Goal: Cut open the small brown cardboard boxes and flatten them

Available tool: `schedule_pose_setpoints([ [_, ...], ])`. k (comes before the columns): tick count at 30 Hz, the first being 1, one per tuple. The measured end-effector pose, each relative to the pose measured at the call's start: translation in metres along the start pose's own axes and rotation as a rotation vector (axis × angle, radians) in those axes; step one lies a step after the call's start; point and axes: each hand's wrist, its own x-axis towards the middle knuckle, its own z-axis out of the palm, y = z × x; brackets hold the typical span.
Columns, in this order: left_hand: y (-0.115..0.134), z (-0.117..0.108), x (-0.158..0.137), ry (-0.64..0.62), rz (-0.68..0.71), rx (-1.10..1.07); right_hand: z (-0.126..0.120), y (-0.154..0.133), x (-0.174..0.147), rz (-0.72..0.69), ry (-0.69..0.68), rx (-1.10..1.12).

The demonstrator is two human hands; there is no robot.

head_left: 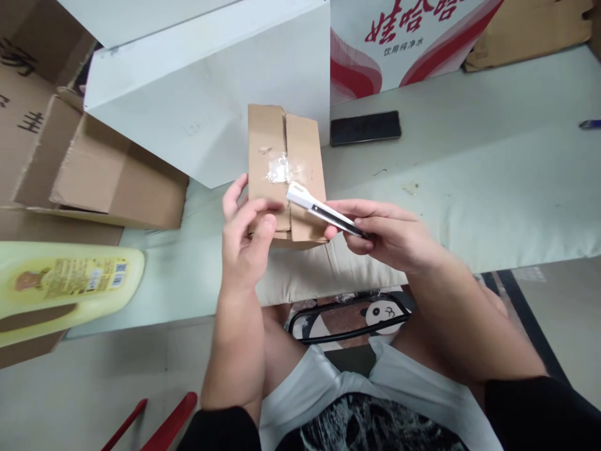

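A small brown cardboard box (307, 150) stands near the table's front edge, its top flaps meeting at a seam with clear tape (278, 168) across the middle. My right hand (389, 232) is closed around a white and black utility knife (323, 211), its white end pointing up and left over the box top. Whether any blade is out cannot be made out. At the box's near left corner is my left hand (246, 241), fingers apart and curved along the side, with one finger reaching over the top towards the knife. Its thumb stands free.
A black phone (366, 128) lies right of the box. Behind stand a large white box (211, 94) and a red-and-white carton (399, 44). Open cardboard boxes (141, 181) and a yellow bottle (70, 282) are at the left. A pen (590, 124) lies far right.
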Motion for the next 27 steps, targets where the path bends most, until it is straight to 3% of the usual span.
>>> schedule_pose_setpoints([
  [6, 0.005, -0.003, -0.001, -0.071, 0.072, 0.058, 0.003, -0.005, -0.005, 0.029, -0.011, -0.108],
  [13, 0.007, -0.001, 0.000, -0.038, 0.032, 0.062, 0.002, -0.005, -0.010, -0.096, -0.108, -0.133],
  [19, 0.009, -0.001, 0.002, -0.062, 0.016, 0.048, 0.007, 0.009, 0.001, -0.262, 0.026, 0.021],
  [23, 0.014, -0.001, 0.001, -0.149, 0.075, 0.023, 0.011, 0.016, 0.010, -0.275, 0.132, 0.030],
  [27, 0.015, 0.001, 0.001, -0.152, 0.083, 0.004, 0.014, 0.019, 0.013, -0.294, 0.214, -0.045],
])
